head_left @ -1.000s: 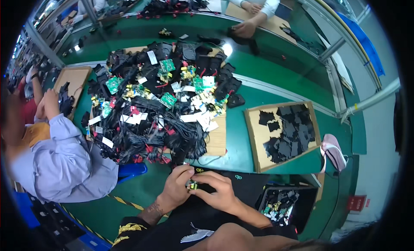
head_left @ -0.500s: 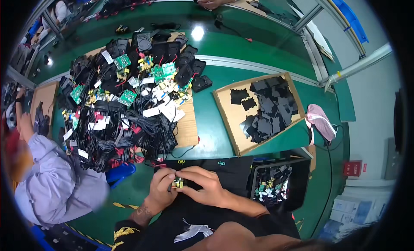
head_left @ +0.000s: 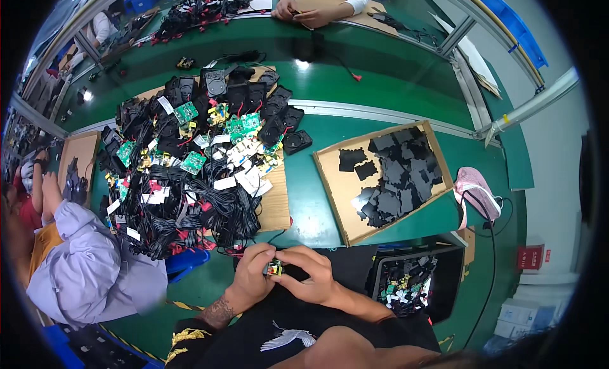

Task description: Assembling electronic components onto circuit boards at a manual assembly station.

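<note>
Close in front of my body, a small circuit board with yellow parts [head_left: 275,268] sits between both hands. My left hand [head_left: 252,275] pinches it from the left, its thumb and fingers closed at the edge. From the right, my right hand [head_left: 312,277] grips it with thumb and curved fingers. Fingers cover much of the board, so its far side is hidden. Beyond my hands lies a large heap of coiled black cables [head_left: 231,213], with black plastic housings [head_left: 216,82] and green circuit boards [head_left: 193,161] among it.
A shallow cardboard tray [head_left: 336,204] of black sheet pieces [head_left: 399,172] lies right of the heap. Below it stands a black bin [head_left: 451,277] of boards. A pink mesh item [head_left: 477,191] rests at the right edge. One co-worker [head_left: 95,267] sits left; another's hands [head_left: 311,15] work across the bench.
The whole view has shifted slightly. My hands still hold the board, which is turned a little between the fingers. Across the bench, both of the co-worker's hands now show.
</note>
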`<control>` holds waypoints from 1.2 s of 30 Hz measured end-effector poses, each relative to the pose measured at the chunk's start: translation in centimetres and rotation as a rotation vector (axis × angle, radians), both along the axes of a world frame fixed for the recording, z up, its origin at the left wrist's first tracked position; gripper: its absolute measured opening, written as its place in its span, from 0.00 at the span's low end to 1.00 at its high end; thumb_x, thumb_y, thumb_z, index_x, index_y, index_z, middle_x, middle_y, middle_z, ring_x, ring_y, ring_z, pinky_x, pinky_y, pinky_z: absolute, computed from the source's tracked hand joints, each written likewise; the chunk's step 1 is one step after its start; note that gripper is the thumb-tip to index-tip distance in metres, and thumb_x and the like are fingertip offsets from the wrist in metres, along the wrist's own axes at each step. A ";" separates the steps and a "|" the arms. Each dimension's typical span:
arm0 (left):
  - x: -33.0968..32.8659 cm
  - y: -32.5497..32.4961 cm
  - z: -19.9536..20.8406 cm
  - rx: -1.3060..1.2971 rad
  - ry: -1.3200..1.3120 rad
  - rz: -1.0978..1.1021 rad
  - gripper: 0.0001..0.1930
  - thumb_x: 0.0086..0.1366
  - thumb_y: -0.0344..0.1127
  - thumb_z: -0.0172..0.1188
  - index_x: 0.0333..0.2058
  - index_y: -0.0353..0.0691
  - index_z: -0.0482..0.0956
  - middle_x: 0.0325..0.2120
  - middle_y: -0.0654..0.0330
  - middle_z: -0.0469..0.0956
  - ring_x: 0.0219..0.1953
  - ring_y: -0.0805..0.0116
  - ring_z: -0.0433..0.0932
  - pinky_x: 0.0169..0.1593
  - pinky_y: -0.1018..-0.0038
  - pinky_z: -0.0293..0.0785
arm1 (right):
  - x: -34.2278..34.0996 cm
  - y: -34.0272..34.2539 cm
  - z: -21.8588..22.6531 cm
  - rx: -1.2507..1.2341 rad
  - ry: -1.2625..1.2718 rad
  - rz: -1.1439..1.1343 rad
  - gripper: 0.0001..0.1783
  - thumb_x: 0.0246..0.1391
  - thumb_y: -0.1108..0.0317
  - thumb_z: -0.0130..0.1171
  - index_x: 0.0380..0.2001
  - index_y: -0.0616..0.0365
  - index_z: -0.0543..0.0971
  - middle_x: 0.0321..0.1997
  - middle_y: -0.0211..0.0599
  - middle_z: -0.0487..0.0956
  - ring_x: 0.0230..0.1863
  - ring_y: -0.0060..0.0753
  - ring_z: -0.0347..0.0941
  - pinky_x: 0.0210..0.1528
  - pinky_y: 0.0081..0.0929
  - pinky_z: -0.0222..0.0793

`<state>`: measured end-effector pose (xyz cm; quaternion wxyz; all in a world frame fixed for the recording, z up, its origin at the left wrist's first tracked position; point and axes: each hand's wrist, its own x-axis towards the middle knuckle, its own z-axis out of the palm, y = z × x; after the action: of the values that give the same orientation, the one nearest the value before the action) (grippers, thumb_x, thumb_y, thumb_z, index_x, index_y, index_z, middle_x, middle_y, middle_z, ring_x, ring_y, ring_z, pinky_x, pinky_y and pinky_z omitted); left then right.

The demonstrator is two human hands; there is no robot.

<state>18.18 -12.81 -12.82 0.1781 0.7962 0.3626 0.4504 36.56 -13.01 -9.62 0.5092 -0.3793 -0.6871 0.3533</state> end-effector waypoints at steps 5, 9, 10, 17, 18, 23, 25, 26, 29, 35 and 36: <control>2.0 0.1 0.4 0.016 -0.109 -0.020 0.38 0.47 0.18 0.72 0.58 0.37 0.64 0.46 0.44 0.75 0.43 0.46 0.79 0.44 0.60 0.80 | 1.2 0.1 0.7 0.079 0.000 -0.029 0.28 0.43 0.75 0.79 0.50 0.63 0.82 0.42 0.49 0.84 0.39 0.42 0.85 0.40 0.30 0.82; 2.8 0.8 0.6 -0.022 -0.085 -0.086 0.39 0.47 0.19 0.72 0.58 0.38 0.64 0.45 0.45 0.75 0.43 0.46 0.80 0.42 0.59 0.81 | 2.1 -0.4 1.0 0.121 -0.039 -0.067 0.27 0.43 0.77 0.79 0.50 0.62 0.83 0.42 0.47 0.84 0.39 0.42 0.85 0.38 0.28 0.82; 2.9 1.1 0.6 -0.035 -0.073 -0.102 0.39 0.46 0.19 0.72 0.58 0.39 0.64 0.45 0.46 0.75 0.43 0.46 0.80 0.41 0.59 0.81 | 2.3 -0.3 1.0 0.116 -0.077 -0.083 0.27 0.43 0.78 0.78 0.49 0.61 0.83 0.42 0.47 0.84 0.39 0.42 0.85 0.38 0.28 0.82; 2.8 1.9 2.1 -0.235 0.008 -0.041 0.34 0.45 0.17 0.68 0.55 0.33 0.72 0.49 0.46 0.76 0.48 0.42 0.79 0.49 0.58 0.78 | 2.1 0.9 0.8 0.045 -0.026 -0.087 0.25 0.43 0.82 0.75 0.49 0.65 0.83 0.43 0.49 0.83 0.40 0.42 0.84 0.42 0.29 0.81; 2.9 2.2 2.9 -0.273 0.011 -0.028 0.34 0.47 0.16 0.67 0.56 0.33 0.71 0.49 0.45 0.76 0.49 0.41 0.78 0.50 0.57 0.78 | 2.1 1.6 1.2 0.042 -0.031 -0.088 0.25 0.44 0.81 0.75 0.49 0.67 0.82 0.43 0.49 0.82 0.40 0.43 0.83 0.43 0.30 0.80; 3.7 4.7 4.5 -0.359 -0.001 -0.030 0.30 0.52 0.14 0.61 0.56 0.33 0.68 0.47 0.43 0.76 0.47 0.41 0.79 0.50 0.59 0.77 | 2.4 3.3 1.7 0.027 -0.089 -0.117 0.22 0.46 0.81 0.75 0.47 0.69 0.83 0.43 0.49 0.82 0.40 0.40 0.83 0.43 0.29 0.80; 3.9 4.8 4.1 -0.331 -0.034 -0.017 0.31 0.50 0.14 0.60 0.56 0.32 0.68 0.47 0.42 0.76 0.46 0.39 0.78 0.48 0.58 0.77 | 2.4 3.5 1.5 0.017 -0.025 -0.092 0.21 0.47 0.81 0.74 0.46 0.69 0.83 0.44 0.49 0.82 0.40 0.38 0.82 0.43 0.28 0.79; 3.9 4.8 4.1 -0.287 -0.069 -0.019 0.33 0.47 0.14 0.59 0.56 0.32 0.69 0.46 0.42 0.76 0.46 0.38 0.78 0.46 0.56 0.78 | 2.4 3.5 1.6 -0.049 -0.005 -0.078 0.20 0.47 0.80 0.74 0.46 0.70 0.83 0.44 0.49 0.82 0.40 0.38 0.82 0.43 0.28 0.79; 3.9 4.3 4.0 -0.254 -0.035 0.029 0.33 0.47 0.13 0.59 0.56 0.32 0.69 0.46 0.43 0.76 0.46 0.39 0.79 0.45 0.56 0.77 | 2.3 3.5 1.5 -0.033 0.004 -0.046 0.18 0.48 0.79 0.73 0.45 0.69 0.83 0.44 0.49 0.82 0.40 0.38 0.82 0.43 0.27 0.79; 4.3 4.1 3.4 -0.210 0.003 0.025 0.33 0.46 0.14 0.62 0.56 0.34 0.70 0.46 0.44 0.77 0.45 0.42 0.79 0.44 0.57 0.78 | 2.8 2.9 1.5 -0.020 -0.004 -0.067 0.15 0.50 0.79 0.72 0.43 0.67 0.84 0.44 0.50 0.82 0.41 0.38 0.82 0.43 0.28 0.79; 4.4 4.1 3.2 -0.213 0.002 0.019 0.33 0.46 0.14 0.62 0.56 0.34 0.70 0.46 0.44 0.77 0.45 0.42 0.79 0.44 0.57 0.78 | 2.9 2.8 1.5 -0.023 -0.006 -0.073 0.15 0.50 0.79 0.72 0.43 0.67 0.84 0.44 0.50 0.82 0.41 0.38 0.82 0.43 0.28 0.79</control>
<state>22.61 -8.73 -9.63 0.2572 0.7698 0.4159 0.4102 39.42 -10.17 -8.17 0.5154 -0.4111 -0.6701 0.3410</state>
